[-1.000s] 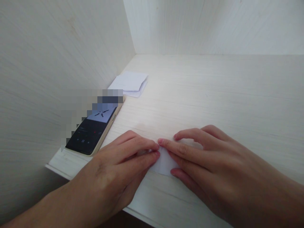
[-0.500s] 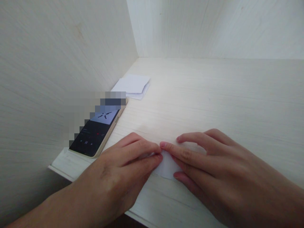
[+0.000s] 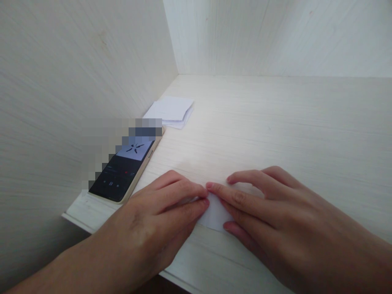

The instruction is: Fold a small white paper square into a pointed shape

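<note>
I have the white paper (image 3: 216, 215) on the table (image 3: 275, 126), partly under my left hand (image 3: 161, 214) and right hand (image 3: 275, 216). The left grip sits nearly together at its upper left; I can't tell whether it's pinching. The right grip spreads apart over it. Both look unchanged from half a second ago. The phone (image 3: 121, 176) shows a pause symbol.

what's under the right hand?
White paper: part shows between the right hand and left hand, running out of sight beneath the right one. Its covered extent, and whatever the palm hides on the tabletop, can't be seen.
</note>
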Motion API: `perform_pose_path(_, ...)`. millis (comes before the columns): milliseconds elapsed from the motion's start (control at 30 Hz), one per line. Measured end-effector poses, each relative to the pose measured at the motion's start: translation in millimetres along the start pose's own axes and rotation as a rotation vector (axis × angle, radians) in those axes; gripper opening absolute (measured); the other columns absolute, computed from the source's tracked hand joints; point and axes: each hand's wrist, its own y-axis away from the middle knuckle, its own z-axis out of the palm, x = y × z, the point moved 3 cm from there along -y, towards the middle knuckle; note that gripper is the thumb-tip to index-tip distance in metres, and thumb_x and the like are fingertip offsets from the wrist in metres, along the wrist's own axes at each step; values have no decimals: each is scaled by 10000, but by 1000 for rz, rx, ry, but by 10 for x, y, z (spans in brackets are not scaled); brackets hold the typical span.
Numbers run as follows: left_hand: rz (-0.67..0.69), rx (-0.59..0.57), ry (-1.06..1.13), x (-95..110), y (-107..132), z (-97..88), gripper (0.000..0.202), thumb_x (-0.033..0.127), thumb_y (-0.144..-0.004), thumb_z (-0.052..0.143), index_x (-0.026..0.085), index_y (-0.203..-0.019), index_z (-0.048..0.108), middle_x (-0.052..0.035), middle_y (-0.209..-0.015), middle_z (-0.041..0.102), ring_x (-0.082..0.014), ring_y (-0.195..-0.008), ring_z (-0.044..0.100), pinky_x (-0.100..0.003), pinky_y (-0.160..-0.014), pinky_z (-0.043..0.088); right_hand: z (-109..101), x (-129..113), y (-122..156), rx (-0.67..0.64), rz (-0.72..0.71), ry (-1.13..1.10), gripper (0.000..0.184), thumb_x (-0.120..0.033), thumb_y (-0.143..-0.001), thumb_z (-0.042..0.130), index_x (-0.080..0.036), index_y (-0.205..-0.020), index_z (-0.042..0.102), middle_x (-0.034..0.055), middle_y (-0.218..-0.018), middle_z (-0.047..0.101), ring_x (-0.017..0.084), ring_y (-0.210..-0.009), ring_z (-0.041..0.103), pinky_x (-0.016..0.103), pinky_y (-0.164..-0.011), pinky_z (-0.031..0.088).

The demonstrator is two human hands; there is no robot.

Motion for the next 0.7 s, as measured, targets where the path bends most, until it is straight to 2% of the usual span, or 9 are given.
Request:
perform_pose_path(200,16,-12,-24,16,-4,-3,163,97,-1040,580,127,-1126,716,-76,-1120,773,-168,-1025,693,-284,-902,623,-23,-28,-17,-31,-23,39,405,-141,-1083,399,-116,-1105,802,104,-1138,806,274,-964,711,487,-882,592)
perform_pose_path(400,25,-2,-29,17,-9,-6,145,118,-1053,572,132,-1107,706,-74,-1121,764,-167,-1036,684,-289,-898,618,-36,-42,1,-46,-92,62,416,-122,-1062,416,-188,-963,815,90,-1186,811,279,-1064,730,614,-1155,488)
perform_pose_path(567,18,-21,-24,21,-17,4,145,116,-1052,573,127,-1105,708,-61,-1112,763,-168,-1019,674,-292,-900,608,-51,-23,36,-108,-42,24,347,-90,-991,476,-199,-1121,779,87,-1342,763,296,-1248,707,633,-1285,343)
perform_pose_path(633,18,-13,-14,17,-11,5,141,111,-1046,583,127,-1112,706,-60,-1119,762,-169,-1021,670,-295,-898,606,-43,-13,57,-114,-7,-34,359,-84,-969,504,-223,-1190,749,55,-1357,759,284,-1272,704,614,-1311,304)
perform_pose_path(700,23,-1,-7,9,-3,7,145,105,-1040,594,122,-1134,702,-60,-1121,761,-169,-1025,667,-297,-904,605,-44,5,78,-60,65,-84,379,-93,-972,514,-267,-1240,717,2,-1317,780,252,-1251,721,586,-1321,298)
